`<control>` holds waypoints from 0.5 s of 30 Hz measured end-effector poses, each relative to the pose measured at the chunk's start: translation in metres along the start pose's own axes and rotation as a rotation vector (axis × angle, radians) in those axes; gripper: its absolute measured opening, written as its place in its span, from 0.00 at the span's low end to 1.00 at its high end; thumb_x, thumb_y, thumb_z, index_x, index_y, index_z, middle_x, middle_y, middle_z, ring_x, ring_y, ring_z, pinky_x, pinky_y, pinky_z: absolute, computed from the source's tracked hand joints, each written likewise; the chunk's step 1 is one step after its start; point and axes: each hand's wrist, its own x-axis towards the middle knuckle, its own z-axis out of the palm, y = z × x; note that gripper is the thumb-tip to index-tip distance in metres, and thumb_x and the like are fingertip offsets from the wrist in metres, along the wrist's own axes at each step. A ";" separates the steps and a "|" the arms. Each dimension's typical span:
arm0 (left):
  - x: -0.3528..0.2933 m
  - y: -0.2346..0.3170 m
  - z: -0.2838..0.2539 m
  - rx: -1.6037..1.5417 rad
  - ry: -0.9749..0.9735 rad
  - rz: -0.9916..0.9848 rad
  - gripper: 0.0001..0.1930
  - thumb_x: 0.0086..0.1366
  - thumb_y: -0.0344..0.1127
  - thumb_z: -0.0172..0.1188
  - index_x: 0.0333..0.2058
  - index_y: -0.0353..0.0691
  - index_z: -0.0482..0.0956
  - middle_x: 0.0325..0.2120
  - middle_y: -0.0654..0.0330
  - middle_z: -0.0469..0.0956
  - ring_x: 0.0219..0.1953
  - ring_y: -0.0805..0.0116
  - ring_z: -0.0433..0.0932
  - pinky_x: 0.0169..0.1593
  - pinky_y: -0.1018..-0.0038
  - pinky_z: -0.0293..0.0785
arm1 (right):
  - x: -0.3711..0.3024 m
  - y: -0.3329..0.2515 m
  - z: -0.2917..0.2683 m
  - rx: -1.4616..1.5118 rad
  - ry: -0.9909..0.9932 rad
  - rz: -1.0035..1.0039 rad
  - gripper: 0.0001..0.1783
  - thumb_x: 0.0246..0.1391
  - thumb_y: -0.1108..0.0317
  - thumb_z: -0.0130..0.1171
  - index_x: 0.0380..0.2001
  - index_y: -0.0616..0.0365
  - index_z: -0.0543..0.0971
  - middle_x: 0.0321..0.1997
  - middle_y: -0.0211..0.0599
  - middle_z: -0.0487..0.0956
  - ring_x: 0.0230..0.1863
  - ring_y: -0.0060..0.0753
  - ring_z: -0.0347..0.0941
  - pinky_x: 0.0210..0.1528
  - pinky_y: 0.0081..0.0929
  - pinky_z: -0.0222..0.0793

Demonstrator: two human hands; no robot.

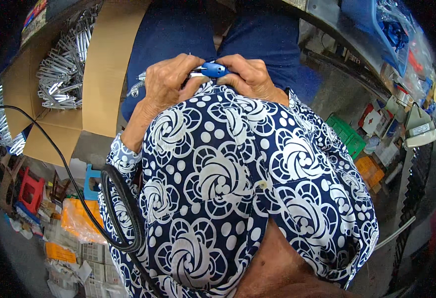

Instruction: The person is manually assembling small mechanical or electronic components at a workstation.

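Observation:
Above my lap, both hands meet at a small blue plastic piece (214,69) that has dark holes and is joined to a slim silver part. My left hand (171,77) is closed on the silver part, whose thin end sticks out past the left side of the fist. With thumb and fingers, my right hand (252,78) pinches the right end of the blue piece. The fingers hide much of the item, so its exact kind is unclear.
An open cardboard box (111,64) at the left holds many slim silver metal parts (63,74). A black cable (54,141) hangs at the left. A blue bin (377,35) stands far right, with a green crate (345,135) below it. Red (30,191) and blue stools (91,181) stand lower left.

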 end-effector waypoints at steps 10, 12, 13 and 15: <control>0.007 0.000 -0.007 -0.087 -0.011 -0.045 0.11 0.48 0.36 0.64 0.30 0.41 0.76 0.23 0.59 0.78 0.21 0.63 0.77 0.24 0.72 0.71 | 0.010 -0.008 -0.006 -0.023 -0.027 -0.025 0.13 0.46 0.72 0.62 0.35 0.68 0.75 0.28 0.47 0.79 0.24 0.34 0.78 0.25 0.27 0.71; 0.006 -0.004 -0.005 -0.094 -0.020 -0.013 0.11 0.49 0.36 0.64 0.31 0.41 0.76 0.23 0.60 0.78 0.21 0.64 0.77 0.24 0.72 0.72 | 0.011 -0.008 -0.005 -0.033 -0.064 -0.018 0.13 0.46 0.72 0.62 0.35 0.68 0.76 0.28 0.47 0.79 0.24 0.34 0.78 0.25 0.26 0.72; 0.005 -0.004 -0.004 -0.093 -0.020 -0.014 0.11 0.49 0.36 0.64 0.31 0.41 0.76 0.23 0.60 0.78 0.21 0.64 0.77 0.24 0.72 0.72 | 0.011 -0.007 -0.004 -0.032 -0.064 -0.018 0.13 0.46 0.72 0.62 0.35 0.68 0.76 0.28 0.47 0.79 0.24 0.34 0.78 0.25 0.26 0.72; 0.004 -0.003 -0.006 -0.069 -0.010 0.001 0.12 0.49 0.37 0.65 0.31 0.41 0.75 0.23 0.60 0.78 0.21 0.64 0.78 0.24 0.72 0.72 | 0.011 -0.007 -0.003 -0.024 -0.057 -0.020 0.13 0.47 0.72 0.62 0.36 0.67 0.76 0.28 0.45 0.79 0.23 0.34 0.78 0.24 0.25 0.72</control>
